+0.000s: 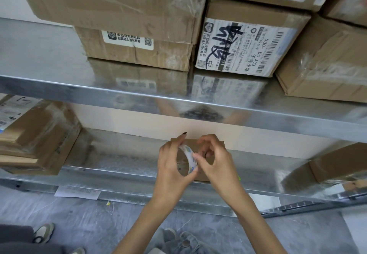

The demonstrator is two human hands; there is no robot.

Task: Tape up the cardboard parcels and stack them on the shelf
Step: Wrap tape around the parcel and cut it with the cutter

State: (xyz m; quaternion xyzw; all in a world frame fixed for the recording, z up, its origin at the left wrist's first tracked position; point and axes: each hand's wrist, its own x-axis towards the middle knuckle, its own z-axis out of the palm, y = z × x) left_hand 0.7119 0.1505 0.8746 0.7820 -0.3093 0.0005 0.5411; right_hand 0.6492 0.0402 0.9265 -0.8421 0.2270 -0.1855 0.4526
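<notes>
My left hand (172,166) grips a roll of clear tape (187,159) with a printed core, held upright over a small cardboard parcel (210,149) that lies on the lower metal shelf (123,162). My right hand (215,159) pinches at the roll's rim with thumb and forefinger. Both hands cover much of the parcel.
The upper metal shelf (49,59) carries several taped cardboard boxes (248,43), some stacked and labelled. On the lower shelf, flat parcels (37,134) lie at the left and a box (341,162) at the right. Another person's shoe (43,233) is on the floor at the lower left.
</notes>
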